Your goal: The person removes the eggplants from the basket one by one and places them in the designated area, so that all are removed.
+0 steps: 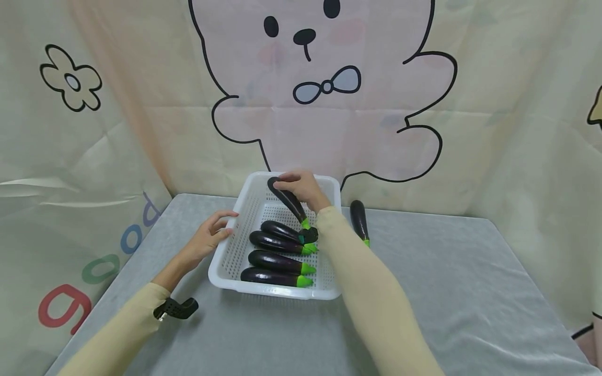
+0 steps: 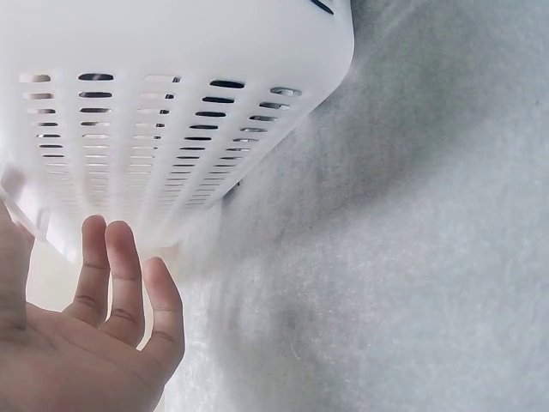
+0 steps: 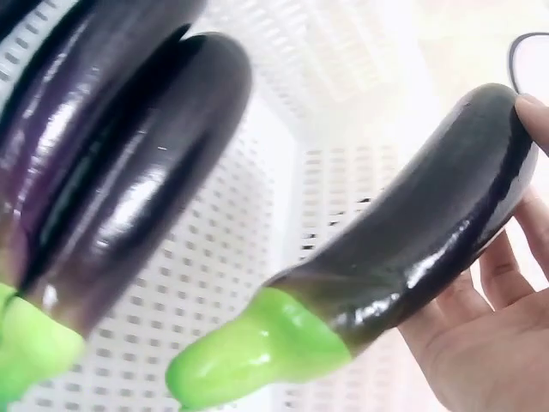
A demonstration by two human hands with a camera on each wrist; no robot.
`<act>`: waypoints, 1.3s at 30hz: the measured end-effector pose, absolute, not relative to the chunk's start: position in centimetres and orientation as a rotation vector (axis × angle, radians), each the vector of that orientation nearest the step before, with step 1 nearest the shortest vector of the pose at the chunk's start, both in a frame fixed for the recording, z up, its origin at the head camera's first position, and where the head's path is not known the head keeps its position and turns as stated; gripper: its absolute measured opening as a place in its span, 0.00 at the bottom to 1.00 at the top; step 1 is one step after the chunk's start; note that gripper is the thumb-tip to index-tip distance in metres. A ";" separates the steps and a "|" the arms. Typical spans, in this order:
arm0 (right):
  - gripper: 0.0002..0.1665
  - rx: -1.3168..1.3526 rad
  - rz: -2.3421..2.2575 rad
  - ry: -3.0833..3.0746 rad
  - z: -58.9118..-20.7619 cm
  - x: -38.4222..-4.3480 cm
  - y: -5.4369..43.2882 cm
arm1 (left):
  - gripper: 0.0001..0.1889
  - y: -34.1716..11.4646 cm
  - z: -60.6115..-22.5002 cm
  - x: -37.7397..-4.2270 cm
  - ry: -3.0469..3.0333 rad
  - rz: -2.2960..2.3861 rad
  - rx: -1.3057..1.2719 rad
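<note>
In the head view my right hand [image 1: 303,189] holds a dark purple eggplant [image 1: 288,201] over the back part of a white perforated basket [image 1: 228,261]. The right wrist view shows thumb and fingers gripping this eggplant [image 3: 412,223] near its rounded end, its bright green cap tilted down. Several more eggplants [image 1: 275,262] lie side by side in the basket, caps to the right. At the basket's left rim rests my left hand [image 1: 209,237]. In the left wrist view the left hand's fingers [image 2: 124,283] are extended and loosely spread beside the slotted wall.
One eggplant [image 1: 359,219] lies on the grey cloth-covered table [image 1: 451,292], right of the basket and partly behind the right sleeve [image 1: 376,282]. A printed fabric backdrop [image 1: 324,136] stands close behind the basket. Black wrist cameras [image 1: 176,308] are worn on both arms.
</note>
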State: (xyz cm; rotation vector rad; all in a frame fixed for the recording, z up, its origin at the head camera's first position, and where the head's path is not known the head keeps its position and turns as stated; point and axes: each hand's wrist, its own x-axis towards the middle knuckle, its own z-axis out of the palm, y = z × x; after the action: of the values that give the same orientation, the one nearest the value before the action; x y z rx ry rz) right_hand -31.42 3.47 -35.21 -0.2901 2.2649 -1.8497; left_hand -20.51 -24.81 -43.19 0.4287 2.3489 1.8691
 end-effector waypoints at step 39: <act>0.24 -0.364 -2.137 2.134 -31.1 -29.4 11.0 | 0.23 -24.8 -42.9 -20.3 2.364 1.840 0.400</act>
State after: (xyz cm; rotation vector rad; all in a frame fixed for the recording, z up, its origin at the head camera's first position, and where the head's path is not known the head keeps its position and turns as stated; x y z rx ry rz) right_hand -29.41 11.02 -31.07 -0.3636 2.1337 -2.1372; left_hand -20.27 -24.76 -42.89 0.3996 2.3644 1.8405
